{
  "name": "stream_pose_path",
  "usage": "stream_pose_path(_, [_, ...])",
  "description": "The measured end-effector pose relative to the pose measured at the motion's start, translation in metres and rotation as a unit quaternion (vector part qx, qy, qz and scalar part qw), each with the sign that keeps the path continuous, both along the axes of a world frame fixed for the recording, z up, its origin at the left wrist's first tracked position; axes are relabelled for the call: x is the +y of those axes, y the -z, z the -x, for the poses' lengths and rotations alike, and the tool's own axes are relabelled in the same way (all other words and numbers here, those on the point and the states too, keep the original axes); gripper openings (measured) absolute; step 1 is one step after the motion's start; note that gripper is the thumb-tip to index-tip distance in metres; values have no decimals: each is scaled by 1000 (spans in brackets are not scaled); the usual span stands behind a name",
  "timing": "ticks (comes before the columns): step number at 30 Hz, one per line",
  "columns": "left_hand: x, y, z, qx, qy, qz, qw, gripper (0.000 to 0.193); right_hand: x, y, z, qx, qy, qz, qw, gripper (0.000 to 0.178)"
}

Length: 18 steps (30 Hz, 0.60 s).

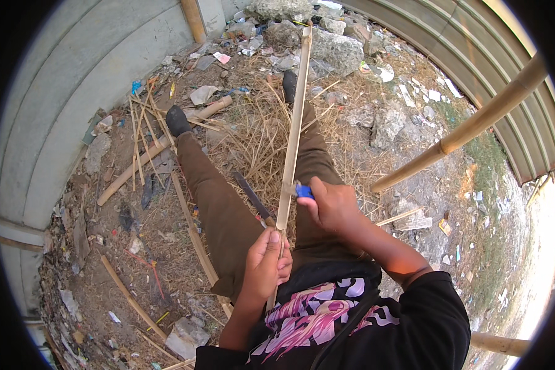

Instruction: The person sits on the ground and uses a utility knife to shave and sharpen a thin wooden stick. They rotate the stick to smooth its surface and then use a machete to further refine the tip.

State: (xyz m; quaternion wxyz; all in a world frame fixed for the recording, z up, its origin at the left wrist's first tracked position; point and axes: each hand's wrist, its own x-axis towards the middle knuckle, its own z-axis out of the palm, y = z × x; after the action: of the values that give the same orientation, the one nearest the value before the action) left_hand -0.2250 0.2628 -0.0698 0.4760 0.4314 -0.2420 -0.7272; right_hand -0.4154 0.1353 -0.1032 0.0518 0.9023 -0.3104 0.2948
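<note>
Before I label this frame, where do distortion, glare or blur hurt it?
Head view: fisheye bends the corrugated fence and grey wall, corners black; at its right edge, glare bleaches the ground; at its centre, left hand, right hand and bamboo strip read clearly, the blue tool seems softer.

Blue tool [304, 192] partly hidden in the right fingers [319, 187], its blade [291, 188] blurred

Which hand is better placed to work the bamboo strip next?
Probably the right hand: it holds a small blue tool at the long, pale bamboo strip; the left hand grips its lower part.
</note>
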Motion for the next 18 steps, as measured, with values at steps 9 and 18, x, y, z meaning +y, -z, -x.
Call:
stream_pose_path(9, [-4,-4,9,-30,-10,-7,999,35,-44,-7,6,-12,122,-2,992,46])
stream_pose_path(18, [-8,3,7,-2,-22,6,1000,33,-137,-30,7,-11,144,120,982,42])
